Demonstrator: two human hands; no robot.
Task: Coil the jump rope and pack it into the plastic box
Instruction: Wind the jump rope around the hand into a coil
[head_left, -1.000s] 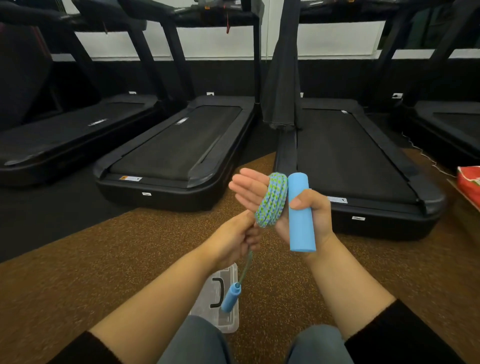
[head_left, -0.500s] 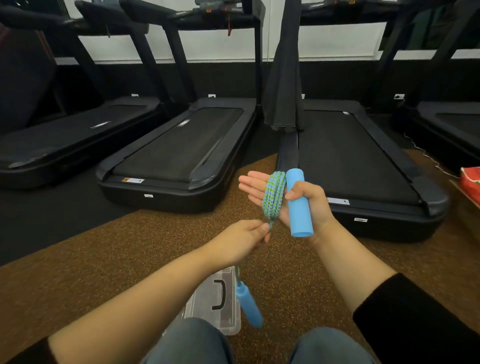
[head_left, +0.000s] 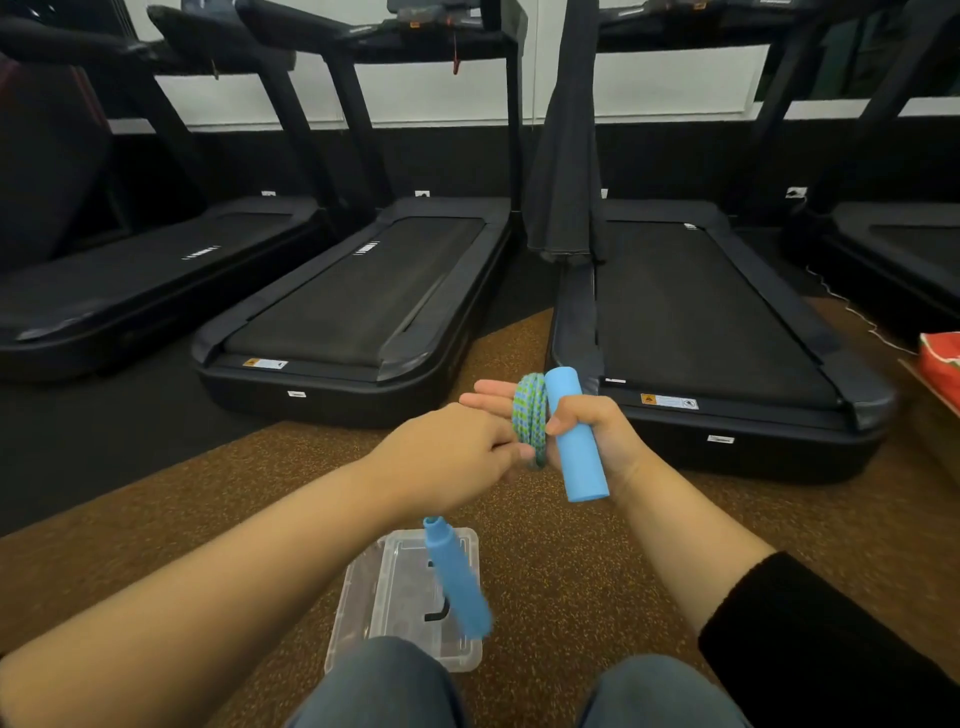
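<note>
green-blue braided rope (head_left: 530, 415) coils round right hand (head_left: 597, 431) gripping a blue handle (head_left: 576, 436); left hand (head_left: 447, 457) pinches the rope.

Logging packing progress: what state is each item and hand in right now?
Jump rope: coiled around right hand's fingers.
Right hand: shut on upright blue handle.
Left hand: pinching the rope.
Second handle: dangling, blurred.
Plastic box: on floor, nothing packed yet.

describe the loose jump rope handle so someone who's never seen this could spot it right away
Start at the brown speckled floor between the person's knees, where a clear plastic box sits. Hanging just above it, below the left hand, is a blue foam cylinder handle. Unlike the matching blue handle gripped in the right hand, it dangles free and looks motion-blurred.
</note>
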